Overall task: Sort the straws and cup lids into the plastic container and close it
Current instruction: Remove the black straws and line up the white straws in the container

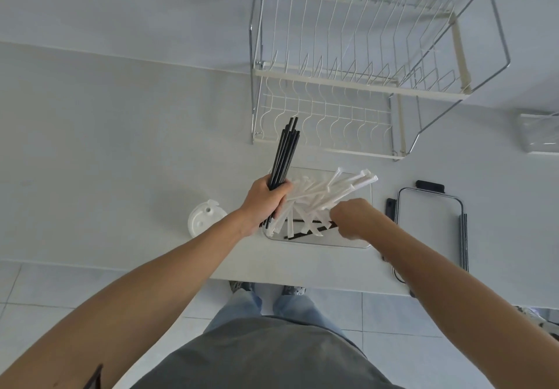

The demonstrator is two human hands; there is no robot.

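Several black straws (284, 154) stand bundled in the left hand (266, 199), fist wrapped round their lower part, long axis nearly upright, tips leaning away toward the dish rack (348, 71); white wrapped straws (329, 190) fan across the plastic container (367, 245), heads pointing far-right; the right hand (352, 218) reaches among them, grip hidden; sorting looks midway; the cup lids (203, 218) wait left of it on the counter, the container lid (429, 228) lies off to its right.

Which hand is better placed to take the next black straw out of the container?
Probably the right hand: it is already down among the white straws in the container, beside a loose black straw. The left hand is full, gripping the black bundle.
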